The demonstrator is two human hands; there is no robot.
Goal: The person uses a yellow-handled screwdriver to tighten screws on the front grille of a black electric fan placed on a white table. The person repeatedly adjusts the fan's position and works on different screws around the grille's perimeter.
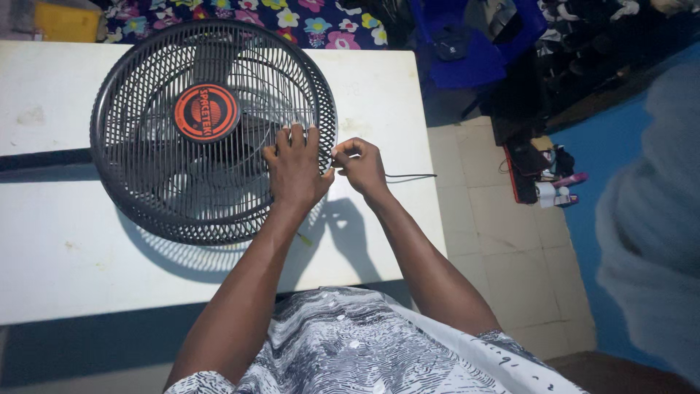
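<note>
A patterned garment (364, 343) fills the foreground; the left hand (294, 169) lies flat, fingers spread, on the grey fan grille (182, 175) on the white table (58, 255); the right hand (361, 166) pinches a thin black cord (412, 176) beside the grille's rim.

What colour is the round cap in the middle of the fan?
Orange with black markings; the cap shows best in the head view.

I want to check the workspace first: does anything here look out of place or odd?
The fan lies flat on the white table, grille up. Left hand rests on the grille; right hand pinches at its rim.
</note>
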